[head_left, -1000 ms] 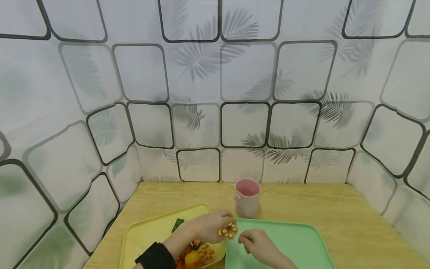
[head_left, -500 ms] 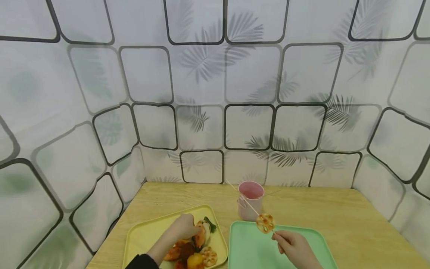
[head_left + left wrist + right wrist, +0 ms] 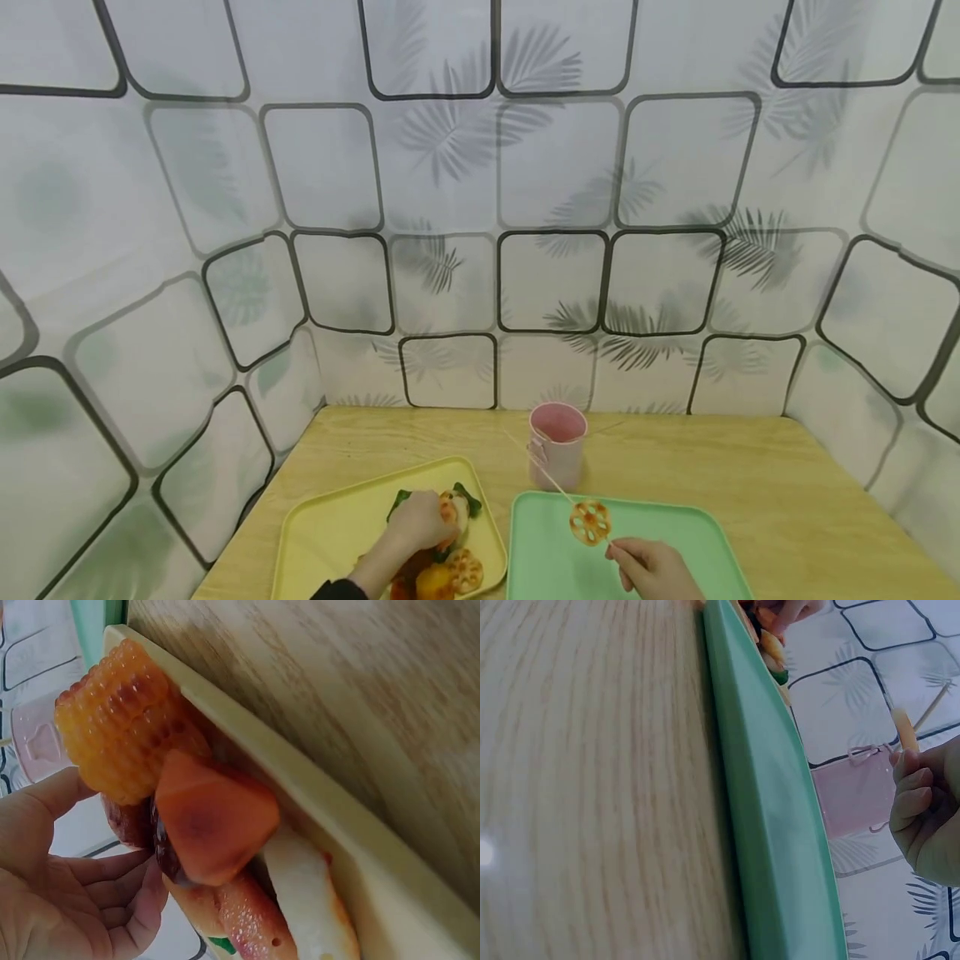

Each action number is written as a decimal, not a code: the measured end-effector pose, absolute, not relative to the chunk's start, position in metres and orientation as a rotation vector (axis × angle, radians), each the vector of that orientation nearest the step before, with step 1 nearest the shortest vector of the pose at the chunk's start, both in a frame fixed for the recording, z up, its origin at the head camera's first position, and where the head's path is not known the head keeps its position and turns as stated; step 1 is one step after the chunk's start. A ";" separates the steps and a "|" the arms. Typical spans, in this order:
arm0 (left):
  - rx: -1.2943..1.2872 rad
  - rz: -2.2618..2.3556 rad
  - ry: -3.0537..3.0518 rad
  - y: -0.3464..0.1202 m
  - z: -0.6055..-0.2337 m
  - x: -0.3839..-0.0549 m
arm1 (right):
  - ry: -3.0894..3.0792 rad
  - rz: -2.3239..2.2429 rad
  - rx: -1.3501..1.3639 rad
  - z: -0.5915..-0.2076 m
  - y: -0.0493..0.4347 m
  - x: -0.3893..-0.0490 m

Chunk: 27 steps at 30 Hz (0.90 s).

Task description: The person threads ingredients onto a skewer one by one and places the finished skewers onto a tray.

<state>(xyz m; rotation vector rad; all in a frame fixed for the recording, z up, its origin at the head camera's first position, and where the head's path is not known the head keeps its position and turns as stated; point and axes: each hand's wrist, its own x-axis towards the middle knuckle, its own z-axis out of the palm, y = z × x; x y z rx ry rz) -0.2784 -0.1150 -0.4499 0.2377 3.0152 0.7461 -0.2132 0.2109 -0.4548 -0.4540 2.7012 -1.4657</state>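
In the head view my right hand grips the lower end of a thin wooden skewer. A browned lotus root slice is threaded on it just above my fingertips, over the green tray. My left hand reaches into the pile of toy-like food on the yellow tray, fingers down at an orange-and-white piece. The left wrist view has a corn chunk, an orange carrot-like chunk and a white piece before that hand. I cannot tell whether its fingers pinch anything.
A pink cup with thin sticks in it stands behind the green tray. Another lotus root slice lies at the yellow tray's right side. The wooden table meets a patterned curtain at the back and sides.
Over the last second the lotus slice on the skewer came away from my left hand and went right with my right hand. My left hand went back left and down to the food pile.
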 end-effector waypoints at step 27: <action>0.306 1.111 2.825 -0.148 -0.397 -0.300 | 2.754 -1.165 -1.197 -0.450 0.183 -0.202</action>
